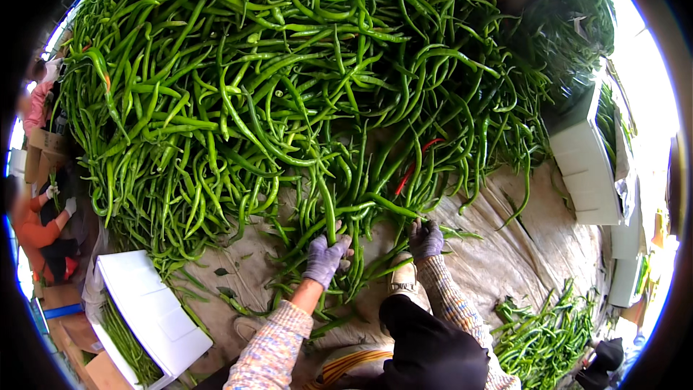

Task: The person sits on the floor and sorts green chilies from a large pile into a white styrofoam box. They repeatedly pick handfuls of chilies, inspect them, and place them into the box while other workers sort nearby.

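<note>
A large heap of long green chili peppers [260, 81] fills the upper part of the view, with a red pepper [414, 165] lying in it. My left hand [326, 255], in a thin purple-grey glove with bare fingertips, is closed on a green pepper [328, 211] that points up toward the heap. Other peppers lie under and beside that hand. My right hand [426, 238], gloved the same way, is at the heap's near edge, its fingers at the end of a green pepper [391, 206]; whether it grips it is unclear.
White foam boxes holding green peppers stand at lower left [157, 309] and right [587, 162]. A smaller pepper pile [547, 336] lies lower right on the tan ground sheet [471, 249]. My shoe [403, 279] is between my hands. Two people [40, 227] are at the left edge near cardboard boxes.
</note>
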Motion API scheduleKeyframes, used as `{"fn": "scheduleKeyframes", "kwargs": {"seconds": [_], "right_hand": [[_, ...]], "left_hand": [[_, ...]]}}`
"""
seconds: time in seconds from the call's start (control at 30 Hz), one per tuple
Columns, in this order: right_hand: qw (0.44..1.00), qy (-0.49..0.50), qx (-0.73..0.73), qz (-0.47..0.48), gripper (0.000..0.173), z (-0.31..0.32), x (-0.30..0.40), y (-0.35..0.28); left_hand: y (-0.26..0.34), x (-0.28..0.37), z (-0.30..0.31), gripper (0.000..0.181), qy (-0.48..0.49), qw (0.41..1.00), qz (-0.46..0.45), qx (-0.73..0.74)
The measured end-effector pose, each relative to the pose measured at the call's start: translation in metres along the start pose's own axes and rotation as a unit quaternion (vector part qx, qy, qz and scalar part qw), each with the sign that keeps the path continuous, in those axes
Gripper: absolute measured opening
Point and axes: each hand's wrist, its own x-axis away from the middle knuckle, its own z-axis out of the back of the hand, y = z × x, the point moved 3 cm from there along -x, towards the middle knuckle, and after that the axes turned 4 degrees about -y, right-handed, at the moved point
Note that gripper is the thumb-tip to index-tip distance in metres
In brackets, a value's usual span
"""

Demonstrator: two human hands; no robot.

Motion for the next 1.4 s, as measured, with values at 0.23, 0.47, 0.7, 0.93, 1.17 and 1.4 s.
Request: {"fn": "scheduleKeyframes", "kwargs": {"seconds": [0.23, 0.47, 0.7, 0.93, 1.17, 1.4], "right_hand": [[0.985, -0.154, -0.067, -0.028, 0.025, -0.014, 0.009, 0.002], [0.981, -0.155, -0.100, -0.067, 0.026, -0.039, 0.004, 0.016], [0.956, -0.208, -0.116, -0.170, 0.026, -0.067, 0.033, 0.041], [0.892, -0.328, 0.311, 0.017, 0.026, -0.083, 0.099, 0.020], [0.810, -0.417, 0.404, 0.087, 0.024, -0.123, 0.086, 0.061], [0.918, -0.159, 0.357, 0.066, 0.029, -0.187, -0.058, 0.017]], "left_hand": [[0.041, -0.013, -0.004, 0.039, 0.254, 0.753, -0.392, -0.463], [-0.007, -0.044, -0.004, 0.011, 0.059, 0.996, -0.071, -0.011], [-0.048, 0.037, -0.031, 0.013, 0.025, 0.994, -0.082, -0.069], [0.047, 0.091, 0.011, 0.023, 0.030, 0.978, -0.194, -0.069], [0.046, 0.032, 0.006, 0.026, -0.124, 0.991, 0.041, -0.038], [0.044, 0.016, 0.059, 0.023, -0.042, 0.998, -0.015, 0.035]]}}
